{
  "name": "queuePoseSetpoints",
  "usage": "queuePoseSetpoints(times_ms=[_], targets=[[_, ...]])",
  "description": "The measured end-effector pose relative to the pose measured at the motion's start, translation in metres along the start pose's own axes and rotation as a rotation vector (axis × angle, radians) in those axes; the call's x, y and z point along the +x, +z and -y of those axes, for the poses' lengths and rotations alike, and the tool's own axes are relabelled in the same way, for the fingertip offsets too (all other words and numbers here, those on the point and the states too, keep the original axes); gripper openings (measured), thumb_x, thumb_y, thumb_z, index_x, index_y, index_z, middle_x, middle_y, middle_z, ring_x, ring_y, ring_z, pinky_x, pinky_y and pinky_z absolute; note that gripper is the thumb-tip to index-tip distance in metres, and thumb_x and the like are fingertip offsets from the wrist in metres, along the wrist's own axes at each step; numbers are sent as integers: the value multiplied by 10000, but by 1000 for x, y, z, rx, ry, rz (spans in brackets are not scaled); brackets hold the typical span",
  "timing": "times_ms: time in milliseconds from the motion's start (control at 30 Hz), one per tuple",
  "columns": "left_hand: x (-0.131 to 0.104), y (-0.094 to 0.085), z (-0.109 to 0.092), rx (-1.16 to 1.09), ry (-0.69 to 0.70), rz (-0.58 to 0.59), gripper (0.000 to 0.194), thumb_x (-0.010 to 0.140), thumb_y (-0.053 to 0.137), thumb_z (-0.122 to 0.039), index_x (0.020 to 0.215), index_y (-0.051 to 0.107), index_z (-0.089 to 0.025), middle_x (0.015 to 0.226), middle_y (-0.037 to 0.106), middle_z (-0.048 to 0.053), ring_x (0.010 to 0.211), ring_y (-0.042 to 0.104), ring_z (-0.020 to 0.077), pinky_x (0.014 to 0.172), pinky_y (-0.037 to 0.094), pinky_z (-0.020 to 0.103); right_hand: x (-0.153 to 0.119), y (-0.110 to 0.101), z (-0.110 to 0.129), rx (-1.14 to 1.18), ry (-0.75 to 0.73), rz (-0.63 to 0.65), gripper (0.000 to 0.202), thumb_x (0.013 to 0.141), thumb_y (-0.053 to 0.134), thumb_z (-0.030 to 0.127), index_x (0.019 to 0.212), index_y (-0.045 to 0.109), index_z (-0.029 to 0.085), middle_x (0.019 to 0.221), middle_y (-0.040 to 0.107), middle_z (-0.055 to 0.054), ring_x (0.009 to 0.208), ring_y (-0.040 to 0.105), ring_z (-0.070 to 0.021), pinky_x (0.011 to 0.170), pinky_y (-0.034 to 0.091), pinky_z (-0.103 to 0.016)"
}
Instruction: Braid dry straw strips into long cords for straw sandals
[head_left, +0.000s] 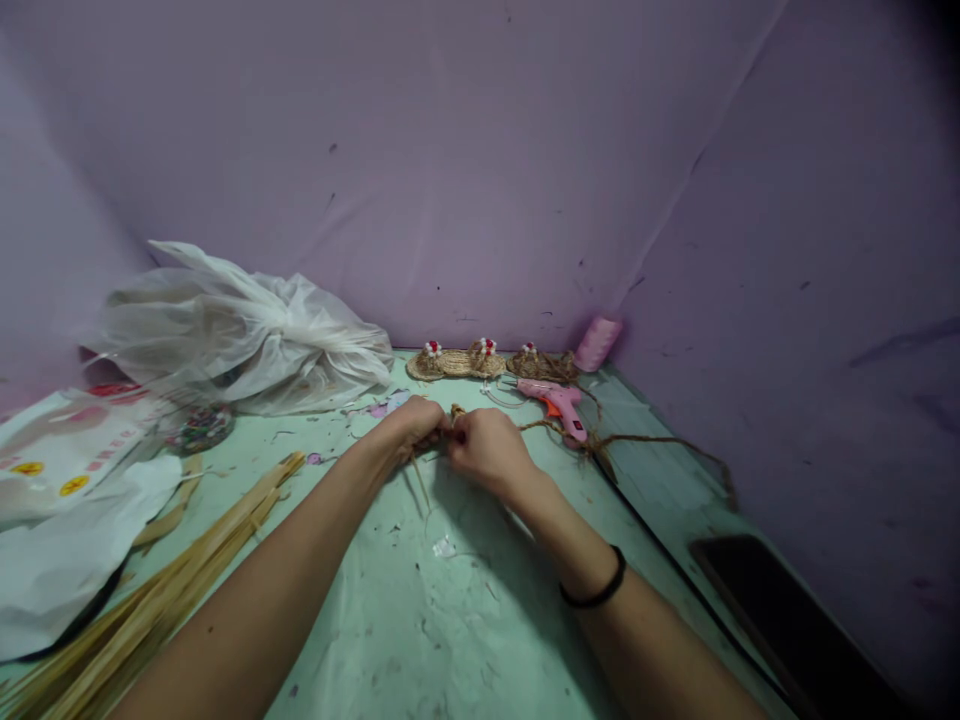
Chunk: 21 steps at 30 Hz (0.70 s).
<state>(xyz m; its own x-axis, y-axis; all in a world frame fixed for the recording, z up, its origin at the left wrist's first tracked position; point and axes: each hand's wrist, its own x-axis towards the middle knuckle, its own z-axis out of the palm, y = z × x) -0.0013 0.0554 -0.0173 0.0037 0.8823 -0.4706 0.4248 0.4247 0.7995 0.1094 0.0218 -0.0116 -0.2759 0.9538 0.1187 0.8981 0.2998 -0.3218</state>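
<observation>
My left hand [420, 420] and my right hand [487, 448] are close together above the table, both with fingers closed. Between them they grip a brown plant-fibre cord [457, 411], mostly hidden by the fingers. A thin loose strand [421, 482] hangs below my left hand. To the right, a length of twisted cord [660, 439] runs past a pink glue gun [555, 398] lying on its side. Behind my hands, by the wall, lie small woven straw pieces [457, 364] topped with red and white beads.
A knotted white plastic bag [277, 330] and a container of coloured beads [199, 428] are at left. Dried straw strips [187, 570] lie near my left forearm. A pink thread spool [598, 344] stands in the corner. A black cable [675, 560] and a dark flat object [780, 610] are at right.
</observation>
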Motion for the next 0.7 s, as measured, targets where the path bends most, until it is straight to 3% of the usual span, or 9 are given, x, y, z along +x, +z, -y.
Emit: queuePoseSetpoints(times_ms=[133,233,400,467,567,700], targets=[[0,-1,2,-9,65,22,196,464,483,-48,381,344,-159,290,253,-65,302,208,41,350,101,222,-5,-3,6,-70,-67,62,213,613,499,183,709,689,169,696,661,-99,634,570,-184,526,336,-243],[-2,-3,1,-13,83,45,183,465,500,-48,392,368,-153,290,259,-67,302,210,42,356,95,222,3,-11,-10,142,-11,161,152,616,567,246,684,686,181,610,636,-46,616,562,-172,528,353,-233],[-1,-8,0,-59,42,149,129,523,534,-122,438,438,-142,284,241,-70,294,164,40,367,58,229,19,-17,-31,865,433,68,131,713,476,151,687,596,105,611,601,-46,545,551,-115,525,420,-210],[1,-10,2,-70,32,164,97,525,538,-128,466,462,-138,290,247,-71,293,160,41,372,49,232,19,-13,-27,1021,521,130,112,715,460,115,674,563,103,609,599,-52,510,546,-107,517,440,-217],[3,-10,4,-74,44,175,100,527,535,-129,465,458,-140,292,243,-71,291,155,39,374,45,238,16,-5,-17,1057,544,231,98,689,488,110,602,531,117,511,563,-34,442,516,-105,471,428,-217],[4,-9,5,-90,52,201,127,523,523,-119,437,433,-142,286,231,-73,291,148,32,377,41,234,15,3,-12,1031,540,254,108,672,477,111,571,509,131,431,512,-12,403,487,-104,418,383,-200]])
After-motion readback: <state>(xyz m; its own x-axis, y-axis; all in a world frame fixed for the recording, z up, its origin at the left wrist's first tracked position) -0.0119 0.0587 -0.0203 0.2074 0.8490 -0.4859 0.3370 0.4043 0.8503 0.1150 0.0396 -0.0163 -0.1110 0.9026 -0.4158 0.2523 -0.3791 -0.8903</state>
